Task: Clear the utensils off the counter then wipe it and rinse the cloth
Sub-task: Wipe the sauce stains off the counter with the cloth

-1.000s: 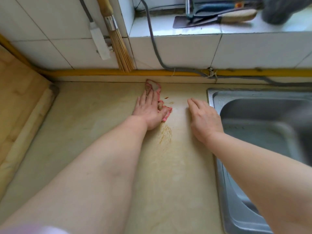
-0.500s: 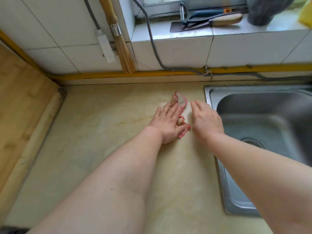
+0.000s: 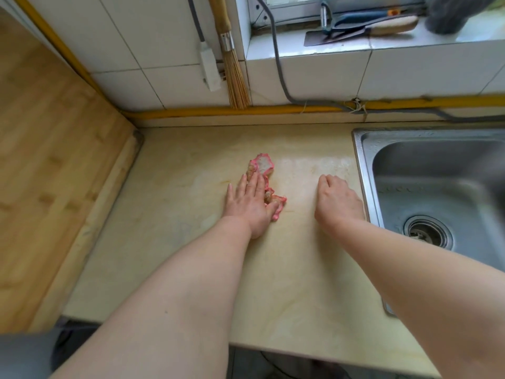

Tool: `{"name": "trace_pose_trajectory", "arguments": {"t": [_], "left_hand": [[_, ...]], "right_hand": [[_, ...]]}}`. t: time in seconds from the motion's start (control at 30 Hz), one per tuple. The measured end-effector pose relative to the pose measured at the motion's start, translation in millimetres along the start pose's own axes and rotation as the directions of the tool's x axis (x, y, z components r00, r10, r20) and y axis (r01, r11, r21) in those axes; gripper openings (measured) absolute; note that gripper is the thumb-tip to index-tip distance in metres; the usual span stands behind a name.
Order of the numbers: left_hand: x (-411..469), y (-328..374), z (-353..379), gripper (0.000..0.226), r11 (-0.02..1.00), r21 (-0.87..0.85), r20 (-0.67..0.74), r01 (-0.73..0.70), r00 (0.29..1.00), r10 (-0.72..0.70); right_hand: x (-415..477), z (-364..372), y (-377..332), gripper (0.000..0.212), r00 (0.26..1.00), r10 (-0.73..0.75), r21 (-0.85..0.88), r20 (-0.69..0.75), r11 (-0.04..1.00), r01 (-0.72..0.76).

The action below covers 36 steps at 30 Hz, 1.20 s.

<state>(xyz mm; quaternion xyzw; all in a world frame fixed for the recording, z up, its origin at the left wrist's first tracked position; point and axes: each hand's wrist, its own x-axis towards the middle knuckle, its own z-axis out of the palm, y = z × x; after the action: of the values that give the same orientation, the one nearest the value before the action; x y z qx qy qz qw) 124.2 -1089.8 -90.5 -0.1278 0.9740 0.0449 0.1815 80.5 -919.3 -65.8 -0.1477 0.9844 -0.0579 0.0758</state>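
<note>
A small crumpled cloth (image 3: 263, 166), grey with a pink edge, lies on the beige counter (image 3: 287, 269). My left hand (image 3: 250, 202) presses flat on it with straight fingers, the cloth sticking out beyond the fingertips and beside the thumb. My right hand (image 3: 337, 201) rests on the bare counter to the right, knuckles up and fingers curled under, holding nothing. A damp wiped streak runs across the counter between the cloth and the sink (image 3: 366, 170).
A steel sink with a drain (image 3: 427, 233) lies to the right. A wooden board (image 3: 49, 170) fills the left side. A bamboo brush (image 3: 235, 77) and a cable (image 3: 278, 64) hang on the tiled wall. A cleaver (image 3: 363, 31) lies on the window ledge.
My left hand slid the cloth right towards my right hand, then back left, leaving a damp streak. My right hand's fingers curled under. The brownish stain is no longer visible.
</note>
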Motion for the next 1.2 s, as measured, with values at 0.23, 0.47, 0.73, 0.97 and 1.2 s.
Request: {"name": "trace_pose_trajectory", "arguments": {"t": [0.23, 0.47, 0.73, 0.97, 1.2], "left_hand": [[-36, -29, 8, 0.076, 0.988, -0.037, 0.022, 0.151, 0.988, -0.15], [-77, -38, 8, 0.054, 0.986, 0.022, -0.111, 0.168, 0.98, -0.165], [-116, -34, -42, 0.017, 0.803, -0.579, 0.173, 0.142, 0.984, -0.049], [-100, -31, -56, 0.052, 0.651, -0.686, 0.268, 0.325, 0.945, -0.189], [-96, -71, -33, 0.041, 0.759, -0.478, -0.089, 0.441, 0.836, -0.542]], "right_hand": [[-26, -3, -12, 0.037, 1.0, -0.018, -0.003, 0.018, 1.0, 0.018], [-55, -6, -35, 0.034, 0.997, -0.068, 0.01, 0.033, 0.998, 0.068], [-80, -17, -50, 0.034, 0.993, -0.117, -0.021, -0.014, 0.993, 0.116], [-86, -19, -42, 0.034, 0.993, -0.111, -0.031, -0.027, 0.993, 0.111], [-81, 0, -55, 0.047, 0.965, -0.264, 0.176, -0.002, 0.949, 0.26]]}}
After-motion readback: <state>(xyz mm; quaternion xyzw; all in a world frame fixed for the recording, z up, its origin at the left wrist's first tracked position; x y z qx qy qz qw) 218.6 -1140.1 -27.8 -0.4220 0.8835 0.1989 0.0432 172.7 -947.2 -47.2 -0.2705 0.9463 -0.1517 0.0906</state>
